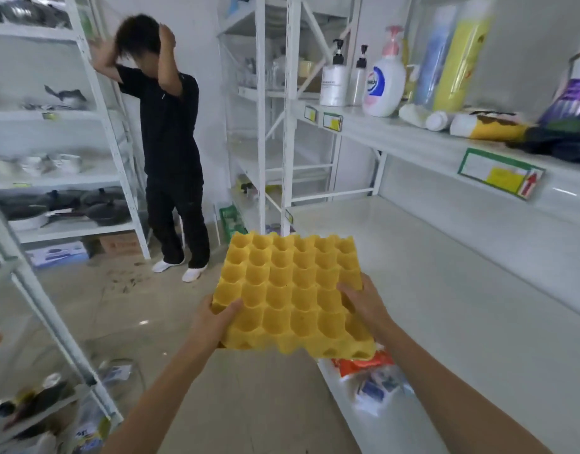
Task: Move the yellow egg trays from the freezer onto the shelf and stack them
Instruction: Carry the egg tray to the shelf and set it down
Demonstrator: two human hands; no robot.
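- While both arms reach forward in the head view, the left hand (216, 314) clasps the near-left edge of the yellow egg tray (292, 293), thumb on top.
- The right hand (362, 301) grips the tray's right edge, fingers curled over the cups.
- Held between the two hands, the tray hangs in the air, cups upward, at the front edge of the white shelf (462, 290) that stretches off beyond the right hand.
- Just under the right wrist, some packets (374, 375) lie on the shelf.
- Beyond the left hand, a person in black (170, 139) stands by a rack of pans (69, 204).
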